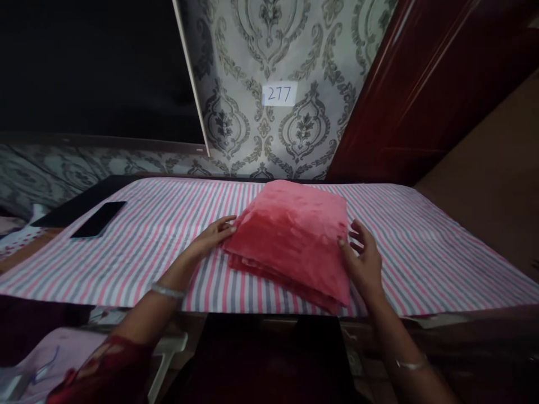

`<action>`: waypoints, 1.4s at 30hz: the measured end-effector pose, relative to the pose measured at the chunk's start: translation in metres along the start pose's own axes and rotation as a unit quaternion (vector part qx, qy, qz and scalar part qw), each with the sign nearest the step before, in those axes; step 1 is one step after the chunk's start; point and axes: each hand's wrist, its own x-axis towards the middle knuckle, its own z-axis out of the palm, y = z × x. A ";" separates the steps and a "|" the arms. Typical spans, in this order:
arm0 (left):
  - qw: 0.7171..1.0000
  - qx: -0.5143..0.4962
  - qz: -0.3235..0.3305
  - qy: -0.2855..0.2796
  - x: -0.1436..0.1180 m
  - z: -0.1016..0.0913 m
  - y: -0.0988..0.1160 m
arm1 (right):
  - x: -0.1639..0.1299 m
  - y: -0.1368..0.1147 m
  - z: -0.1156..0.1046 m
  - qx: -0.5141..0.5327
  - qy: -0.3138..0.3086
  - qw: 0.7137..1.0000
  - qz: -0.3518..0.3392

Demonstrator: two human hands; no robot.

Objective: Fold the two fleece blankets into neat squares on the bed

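Observation:
A folded red plush blanket [290, 235] lies in a thick square on the striped cloth, its layered edges showing at the front. At its left side is my left hand [214, 233], with fingers stretched out and the tips at the blanket's edge. My right hand [365, 259] is at the opposite side, fingers spread and curved, the thumb against the blanket's right edge. Neither hand is closed around the fabric.
A pink, grey and white striped cloth [164, 241] covers the table. On its left lies a black phone [99, 219]. Behind stand a large dark screen [96, 67] and patterned wallpaper with a paper label [279, 93] reading 277. A dark red glossy panel [404, 95] rises at right.

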 end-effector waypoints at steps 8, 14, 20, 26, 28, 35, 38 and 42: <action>0.982 0.112 0.148 0.026 -0.053 0.007 -0.032 | -0.051 -0.066 0.053 -0.177 -0.319 0.886 -0.286; 0.929 0.238 0.256 0.126 -0.037 0.012 -0.040 | -0.046 -0.067 0.080 -0.245 -0.267 0.863 -0.352; 0.881 0.296 0.319 0.188 -0.045 0.014 -0.045 | -0.051 -0.047 0.079 -0.187 -0.222 0.876 -0.386; 0.886 0.302 0.296 0.192 -0.048 0.014 -0.049 | -0.052 -0.056 0.078 -0.187 -0.238 0.871 -0.387; 0.890 0.301 0.287 0.190 -0.047 0.014 -0.049 | -0.052 -0.062 0.080 -0.212 -0.260 0.861 -0.383; 0.900 0.341 0.220 0.158 -0.043 0.019 -0.053 | -0.054 -0.054 0.092 -0.254 -0.244 0.856 -0.378; 0.902 0.338 0.211 0.165 -0.043 0.020 -0.052 | -0.052 -0.048 0.095 -0.240 -0.219 0.863 -0.387; 0.903 0.333 0.203 0.178 -0.047 0.020 -0.048 | -0.052 -0.051 0.093 -0.222 -0.192 0.872 -0.391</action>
